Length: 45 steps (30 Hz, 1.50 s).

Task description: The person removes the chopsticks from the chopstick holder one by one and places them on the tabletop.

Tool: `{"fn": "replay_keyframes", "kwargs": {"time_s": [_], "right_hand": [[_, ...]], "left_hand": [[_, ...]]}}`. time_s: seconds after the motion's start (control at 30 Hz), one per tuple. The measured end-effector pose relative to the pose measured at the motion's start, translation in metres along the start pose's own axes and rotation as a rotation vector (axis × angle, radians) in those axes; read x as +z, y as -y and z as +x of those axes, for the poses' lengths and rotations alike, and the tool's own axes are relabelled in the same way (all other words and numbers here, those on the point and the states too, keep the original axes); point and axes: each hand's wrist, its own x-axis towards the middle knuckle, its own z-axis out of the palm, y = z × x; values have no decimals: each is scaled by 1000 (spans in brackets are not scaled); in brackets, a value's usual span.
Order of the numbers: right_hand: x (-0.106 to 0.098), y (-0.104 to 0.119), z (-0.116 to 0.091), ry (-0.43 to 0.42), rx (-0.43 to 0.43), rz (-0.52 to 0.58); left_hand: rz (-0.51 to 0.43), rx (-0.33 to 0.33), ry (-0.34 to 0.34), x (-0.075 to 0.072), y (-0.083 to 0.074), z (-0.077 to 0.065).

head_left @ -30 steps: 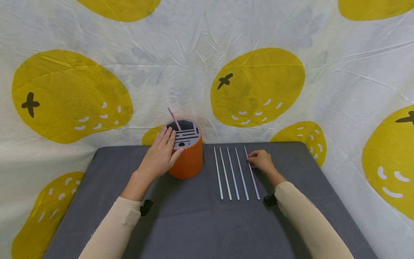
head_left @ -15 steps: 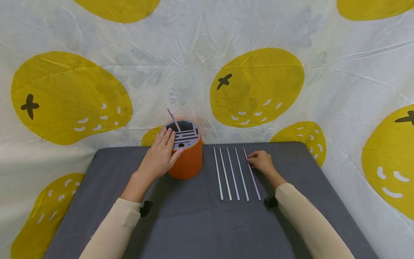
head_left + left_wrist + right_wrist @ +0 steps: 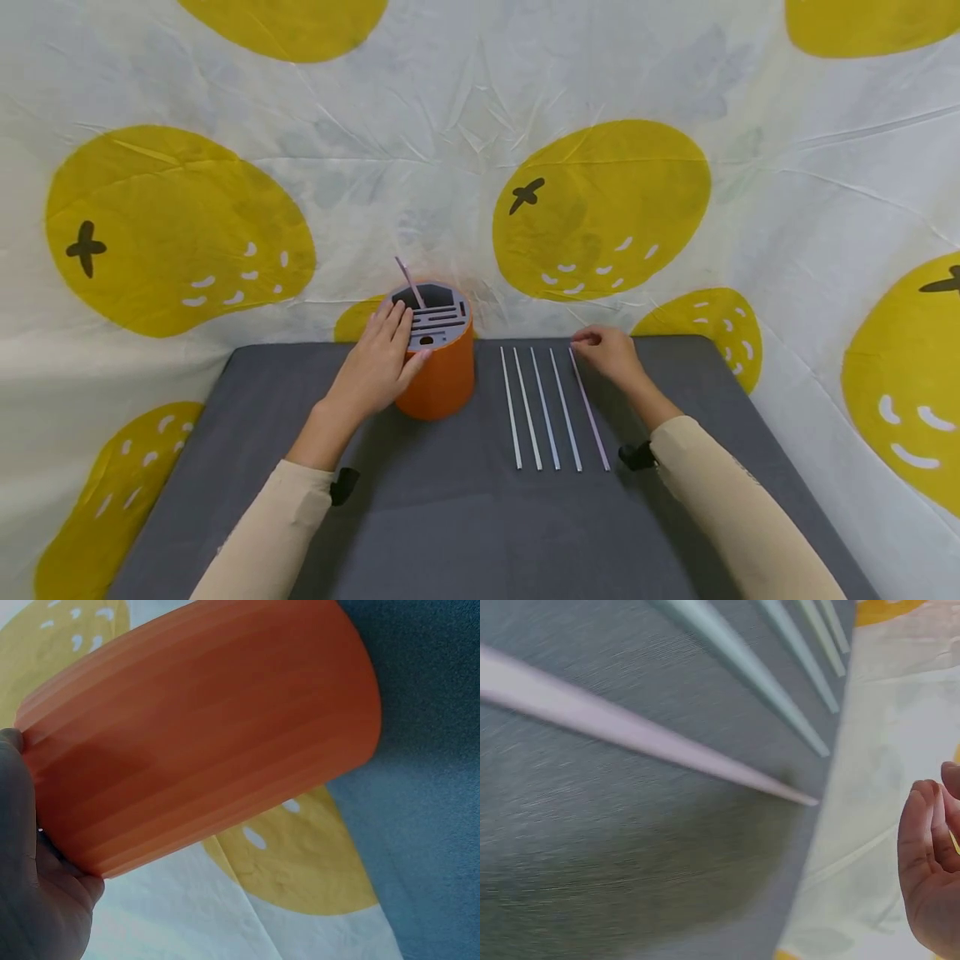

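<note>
My left hand (image 3: 372, 358) lies with extended fingers across the grey slotted top of an orange round organizer (image 3: 438, 383); its thumb rests at the near rim. One thin purple stick (image 3: 408, 282) leans up out of the organizer's large rear opening. On the table to the right lies another purple stick (image 3: 590, 411), its far end just under my right hand (image 3: 611, 354). That hand is raised off the cloth, its fingers loosely bent with nothing visible between them. In the right wrist view the fingers (image 3: 913, 832) are apart from the purple stick.
Left of the purple stick lie several more sticks in a row, among them a whitish stick (image 3: 511, 408) and a pale blue stick (image 3: 566, 408). A dark grey cloth covers the table (image 3: 450, 533). A fruit-print curtain (image 3: 420, 108) hangs behind its back edge.
My right hand has let go of the purple stick and risen slightly toward its far end. The stick's far end has shifted slightly left. The left hand keeps its place on the organizer.
</note>
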Motion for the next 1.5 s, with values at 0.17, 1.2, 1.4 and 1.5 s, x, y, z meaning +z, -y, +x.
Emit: {"fn": "replay_keyframes", "kwargs": {"time_s": [0.17,1.2,1.4,1.5], "right_hand": [[-9,30,5,12,-55,67],[39,202,55,253,-464,458],[52,217,63,341,-490,407],[59,221,68,362,-507,343]], "left_hand": [[-6,-14,15,1,1,-1],[-1,1,-10,1,1,0],[12,22,-44,5,3,0],[12,22,-49,6,4,0]]}}
